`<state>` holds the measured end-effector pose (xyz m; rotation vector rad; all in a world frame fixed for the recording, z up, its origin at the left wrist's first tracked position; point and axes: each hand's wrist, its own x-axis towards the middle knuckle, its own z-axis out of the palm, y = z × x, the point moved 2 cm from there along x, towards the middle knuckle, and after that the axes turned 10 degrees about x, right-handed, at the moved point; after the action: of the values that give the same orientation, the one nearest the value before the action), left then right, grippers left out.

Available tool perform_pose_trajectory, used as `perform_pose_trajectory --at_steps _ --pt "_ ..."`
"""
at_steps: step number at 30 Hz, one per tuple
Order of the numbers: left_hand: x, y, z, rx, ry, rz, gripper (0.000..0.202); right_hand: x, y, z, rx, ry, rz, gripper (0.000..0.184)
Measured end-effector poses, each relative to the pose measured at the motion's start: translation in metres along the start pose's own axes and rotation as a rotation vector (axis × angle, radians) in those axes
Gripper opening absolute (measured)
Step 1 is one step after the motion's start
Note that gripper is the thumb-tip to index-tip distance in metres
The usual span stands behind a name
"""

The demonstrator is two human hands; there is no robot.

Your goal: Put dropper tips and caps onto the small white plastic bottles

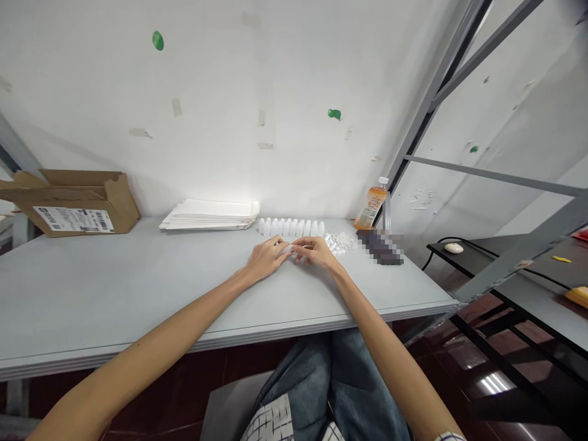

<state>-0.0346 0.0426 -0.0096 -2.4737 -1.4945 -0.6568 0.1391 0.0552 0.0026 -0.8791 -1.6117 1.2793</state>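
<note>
A small white plastic dropper bottle (286, 248) lies tilted between my two hands, low over the table. My left hand (266, 257) is closed around its body, which the fingers mostly cover. At the bottle's right end, the fingers of my right hand (315, 251) are pinched together. Whatever they grip is too small to name. Just behind my hands stand rows of similar white bottles (293, 228), upright and close together. To their right, beside my right hand, spreads a loose pile of small white and clear pieces (340, 243).
On the grey table (114, 288), a stack of white envelopes or sheets (209, 215) lies left of the bottles. An open cardboard box (87, 199) sits at the far left. An orange drink bottle (370, 208) and a dark, pixelated object (384, 248) are at right.
</note>
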Motion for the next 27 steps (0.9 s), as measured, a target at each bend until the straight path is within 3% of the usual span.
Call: perform_pose_trajectory --at_steps 11,19,27 --pt "-0.0020 0.0023 -0.0016 -0.047 0.057 0.033 0.032 -0.0012 -0.0024 0.0046 0.002 -0.040 -0.024 0.042" --pt "0.0021 0.0073 -0.0069 -0.371 0.102 -0.095 0.038 -0.0011 -0.0042 0.0042 -0.003 0.006 -0.016 0.046" --pt "0.0021 0.0090 -0.0074 -0.727 0.048 -0.153 0.038 -0.0017 -0.0052 0.0036 0.037 0.008 -0.023 0.041"
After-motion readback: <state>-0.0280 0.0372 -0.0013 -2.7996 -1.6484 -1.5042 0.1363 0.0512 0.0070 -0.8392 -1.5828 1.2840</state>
